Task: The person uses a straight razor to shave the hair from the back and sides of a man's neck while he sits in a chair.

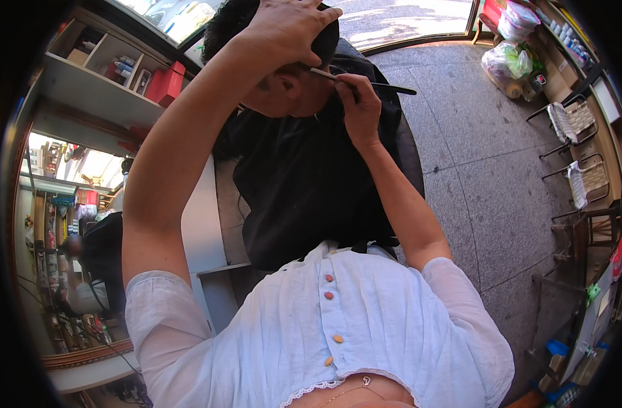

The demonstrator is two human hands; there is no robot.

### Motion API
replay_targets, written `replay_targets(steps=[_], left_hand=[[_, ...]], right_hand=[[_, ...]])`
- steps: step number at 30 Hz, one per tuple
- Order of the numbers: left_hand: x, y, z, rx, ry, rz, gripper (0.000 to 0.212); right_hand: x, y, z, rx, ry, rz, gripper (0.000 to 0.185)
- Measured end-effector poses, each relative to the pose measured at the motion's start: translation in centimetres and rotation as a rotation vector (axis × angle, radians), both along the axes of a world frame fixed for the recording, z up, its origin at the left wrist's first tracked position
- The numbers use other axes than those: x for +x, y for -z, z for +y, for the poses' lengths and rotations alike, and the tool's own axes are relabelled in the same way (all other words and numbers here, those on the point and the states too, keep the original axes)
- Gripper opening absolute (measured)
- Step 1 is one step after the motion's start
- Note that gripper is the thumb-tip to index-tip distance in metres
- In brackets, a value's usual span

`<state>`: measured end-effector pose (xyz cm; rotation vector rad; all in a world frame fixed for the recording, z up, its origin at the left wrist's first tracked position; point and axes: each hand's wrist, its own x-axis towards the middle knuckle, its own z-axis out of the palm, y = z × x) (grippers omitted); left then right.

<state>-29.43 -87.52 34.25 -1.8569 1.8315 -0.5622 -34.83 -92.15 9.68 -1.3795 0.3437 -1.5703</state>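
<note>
In the head view, a seated person's dark-haired head (224, 38) is tilted to one side, with an ear (288, 85) turned up toward me. My left hand (285, 30) lies on the hair above the ear, fingers spread and pressing on the head. Between the thumb and fingers of my right hand (361, 109) is a straight razor (398, 88). Its metal blade end reaches the skin just behind the ear; the black handle sticks out to the right. A black barber's cape (311, 188) covers the seated person's body.
On the left are a wall shelf (112, 81) with bottles and a red box (166, 84), and a framed mirror (81, 359). Speckled floor (459, 132) stretches right toward woven chairs (586, 183), filled plastic bags (507, 66) and a cart (561, 306). Windows let in bright light at the top.
</note>
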Motion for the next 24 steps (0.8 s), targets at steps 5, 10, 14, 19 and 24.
replay_targets(steps=[5,10,14,19,24], left_hand=[[0.6,-0.1,0.4,-0.029,0.065,0.041,0.078],[4.0,2.6,2.8,-0.454,0.384,0.241,0.064],[3.8,5.8,6.0,-0.722,0.346,0.181,0.073],[3.6,8.3,6.9,-0.699,0.218,0.287,0.085],[4.7,7.6,7.8,-0.642,0.246,0.285,0.085]], right_hand=[[-3.0,-0.8,0.0,0.229,-0.1,-0.108,0.013],[-10.6,-7.5,2.7,0.232,-0.231,0.376,0.023],[-12.6,-8.6,4.0,0.334,-0.73,0.035,0.022],[-10.8,-7.0,5.7,0.509,-0.877,0.043,0.022],[-11.7,-8.5,7.3,0.314,-0.757,0.189,0.025]])
